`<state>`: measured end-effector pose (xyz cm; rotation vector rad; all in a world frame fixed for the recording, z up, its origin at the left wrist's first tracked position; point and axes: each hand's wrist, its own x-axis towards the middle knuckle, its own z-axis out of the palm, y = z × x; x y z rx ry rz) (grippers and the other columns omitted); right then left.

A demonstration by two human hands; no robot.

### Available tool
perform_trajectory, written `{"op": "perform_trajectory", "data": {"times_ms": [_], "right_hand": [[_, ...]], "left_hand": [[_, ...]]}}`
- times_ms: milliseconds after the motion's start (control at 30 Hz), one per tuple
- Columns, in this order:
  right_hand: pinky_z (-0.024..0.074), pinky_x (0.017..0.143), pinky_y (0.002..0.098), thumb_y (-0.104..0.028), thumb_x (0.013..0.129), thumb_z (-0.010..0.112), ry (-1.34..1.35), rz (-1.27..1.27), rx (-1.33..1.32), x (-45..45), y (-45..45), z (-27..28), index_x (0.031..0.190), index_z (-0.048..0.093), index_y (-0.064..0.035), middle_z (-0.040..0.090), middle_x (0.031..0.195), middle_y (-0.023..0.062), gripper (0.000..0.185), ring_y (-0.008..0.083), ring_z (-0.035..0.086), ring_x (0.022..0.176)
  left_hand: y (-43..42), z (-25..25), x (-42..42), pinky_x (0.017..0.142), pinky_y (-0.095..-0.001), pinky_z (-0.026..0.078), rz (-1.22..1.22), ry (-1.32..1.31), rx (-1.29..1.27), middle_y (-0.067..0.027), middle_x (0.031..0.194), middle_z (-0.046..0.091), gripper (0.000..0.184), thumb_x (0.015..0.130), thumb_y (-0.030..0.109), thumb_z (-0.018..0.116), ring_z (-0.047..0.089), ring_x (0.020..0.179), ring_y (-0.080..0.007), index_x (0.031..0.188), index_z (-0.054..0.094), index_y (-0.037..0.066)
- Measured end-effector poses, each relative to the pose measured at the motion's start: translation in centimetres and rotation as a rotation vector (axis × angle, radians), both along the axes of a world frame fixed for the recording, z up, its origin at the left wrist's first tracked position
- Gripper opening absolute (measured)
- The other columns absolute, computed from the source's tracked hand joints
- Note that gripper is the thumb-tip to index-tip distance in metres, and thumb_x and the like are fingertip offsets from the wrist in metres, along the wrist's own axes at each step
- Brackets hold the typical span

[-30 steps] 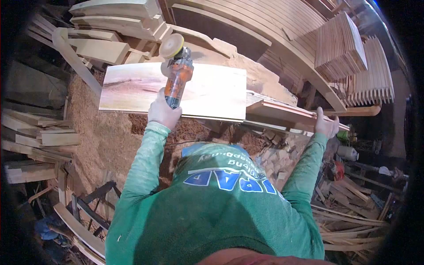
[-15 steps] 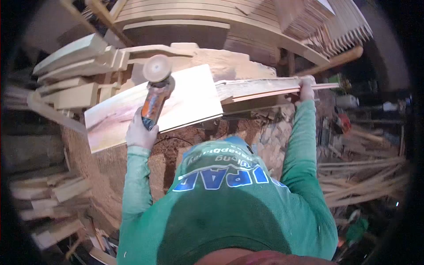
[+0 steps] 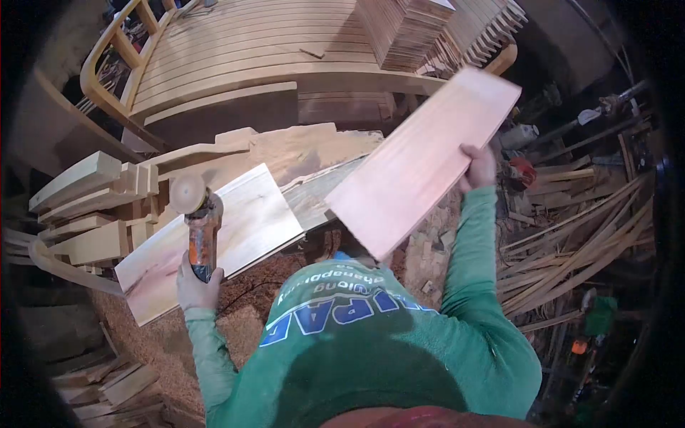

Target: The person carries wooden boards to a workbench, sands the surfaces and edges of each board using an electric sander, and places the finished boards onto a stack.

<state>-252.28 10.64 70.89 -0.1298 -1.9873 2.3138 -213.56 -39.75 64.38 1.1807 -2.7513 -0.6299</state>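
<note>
Left hand [image 3: 200, 289] has the orange-and-black angle grinder with a round pale disc [image 3: 204, 239] by its rear end, fingers and thumb wrapped round the body. Disc faces up and sits just past the far long edge of the pale rectangular board with purple-brown grain [image 3: 246, 217]. That board lies along the front edge of the rough, dusty wooden bench [image 3: 285, 153], near left corner out over reddish-brown sawdust [image 3: 153, 349].

Right hand [image 3: 479, 170] grips the flat pinkish rectangular wooden plank [image 3: 424, 160] by its right long edge, fingers narrow on the wood. Plank slants across the bench's front right side, lower end toward the green long-sleeved shirt [image 3: 435, 349]. Can't tell if that end touches anything; underside's hidden and the view is warped.

My read on handling: one-hand grip belongs near the plank's balance point, wrist straight, or an end dips. Grinder is safest disc-up, well off shirt and wood faces. Any contact with the bench is better flat than corner-first, so edges don't chip.
</note>
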Motion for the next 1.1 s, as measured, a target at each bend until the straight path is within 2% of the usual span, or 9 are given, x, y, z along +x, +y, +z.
{"op": "perform_trajectory", "data": {"times_ms": [267, 300, 433, 567, 667, 700, 833, 1000, 1100], "right_hand": [[0.0515, 0.102, 0.04, -0.011, 0.1, 0.051, 0.114, 0.12, -0.211, -10.3, 3.3, 7.1, 0.14, 0.049, 0.0053, 0.063, 0.132, 0.0187, 0.043, 0.0279, 0.065, 0.116], [0.0513, 0.103, 0.0404, -0.012, 0.101, 0.049, 0.082, 0.157, -0.253, -12.1, 3.9, 6.2, 0.14, 0.049, 0.005, 0.062, 0.132, 0.0184, 0.042, 0.0281, 0.064, 0.117], [0.0505, 0.105, 0.0413, -0.012, 0.103, 0.044, 0.026, 0.43, -0.504, -17.9, 4.4, 3.2, 0.142, 0.048, 0.0048, 0.061, 0.135, 0.0187, 0.043, 0.029, 0.063, 0.12], [0.0493, 0.107, 0.0409, -0.011, 0.103, 0.041, 0.03, 0.482, -0.496, -21.6, 2.5, 3.6, 0.143, 0.047, 0.0063, 0.061, 0.136, 0.0185, 0.044, 0.0292, 0.063, 0.12], [0.0496, 0.106, 0.0398, -0.011, 0.104, 0.041, 0.07, 0.584, -0.471, -25.5, 2.4, 4.7, 0.143, 0.047, 0.0066, 0.06, 0.137, 0.0182, 0.044, 0.0282, 0.063, 0.12], [0.0497, 0.105, 0.0394, -0.012, 0.104, 0.041, 0.051, 0.602, -0.435, -28.3, 2.8, 4.7, 0.144, 0.047, 0.0063, 0.06, 0.137, 0.018, 0.044, 0.0278, 0.063, 0.12], [0.0499, 0.104, 0.0391, -0.026, 0.108, 0.042, 0.134, 0.568, -0.345, -38.7, 5.4, 1.3, 0.145, 0.047, 0.005, 0.06, 0.139, 0.0182, 0.049, 0.0275, 0.063, 0.12], [0.0492, 0.103, 0.045, -0.064, 0.103, 0.044, -0.039, 0.447, -1.065, -24.8, 4.7, 2.3, 0.15, 0.041, -0.0002, 0.052, 0.148, 0.023, 0.079, 0.037, 0.057, 0.13], [0.0518, 0.094, 0.0536, -0.065, 0.098, 0.052, 0.173, 0.807, -0.965, -20.9, 4.0, 0.4, 0.154, 0.033, -0.0119, 0.051, 0.146, 0.0281, 0.079, 0.0477, 0.053, 0.132]], "left_hand": [[4.6, 1.4, -2.5, 0.102, -0.0536, 0.047, 0.223, -0.066, -0.358, -0.0245, 0.141, 0.053, 0.09, 0.073, 0.033, 0.085, 0.055, 0.125, -0.0442, 0.148, 0.044, 0.005], [4.8, 1.7, -2.9, 0.098, -0.051, 0.05, 0.104, 0.186, -0.554, -0.0234, 0.133, 0.058, 0.066, 0.078, 0.024, 0.083, 0.06, 0.117, -0.042, 0.135, 0.057, 0.002], [12.5, 7.2, -10.7, 0.088, -0.0379, 0.054, -0.136, 0.709, -0.189, -0.0159, 0.109, 0.066, 0.022, 0.086, 0.01, 0.075, 0.066, 0.098, -0.0286, 0.104, 0.067, -0.001], [19.9, 9.1, -24.9, 0.089, -0.0315, 0.054, -0.22, 0.648, 1.303, -0.0128, 0.123, 0.067, 0.055, 0.1, 0.032, 0.06, 0.064, 0.104, -0.0172, 0.144, 0.047, 0.001], [24.4, 10.5, -34.1, 0.087, -0.0281, 0.052, -0.306, 0.36, 1.669, -0.007, 0.12, 0.069, 0.048, 0.102, 0.036, 0.055, 0.062, 0.095, -0.0119, 0.137, 0.056, 0.002], [25.8, 8.9, -37.2, 0.102, -0.0412, 0.05, -0.323, 0.367, 1.665, -0.0114, 0.131, 0.065, 0.054, 0.1, 0.035, 0.059, 0.064, 0.116, -0.0216, 0.141, 0.054, 0.0], [29.6, 13.6, -47.3, 0.099, -0.0348, 0.052, -0.553, 0.422, 1.469, -0.0134, 0.123, 0.068, 0.041, 0.099, 0.019, 0.063, 0.067, 0.11, -0.0185, 0.131, 0.058, -0.007], [31.5, 11.3, -59.8, 0.098, -0.031, 0.051, -0.543, 0.497, 1.358, -0.0123, 0.12, 0.069, 0.036, 0.099, 0.016, 0.064, 0.065, 0.109, -0.0173, 0.126, 0.061, -0.008], [33.1, 10.1, -65.1, 0.095, -0.0281, 0.051, -0.448, 0.496, 1.296, -0.0099, 0.114, 0.069, 0.037, 0.1, 0.018, 0.066, 0.064, 0.104, -0.0144, 0.125, 0.061, -0.009]]}}
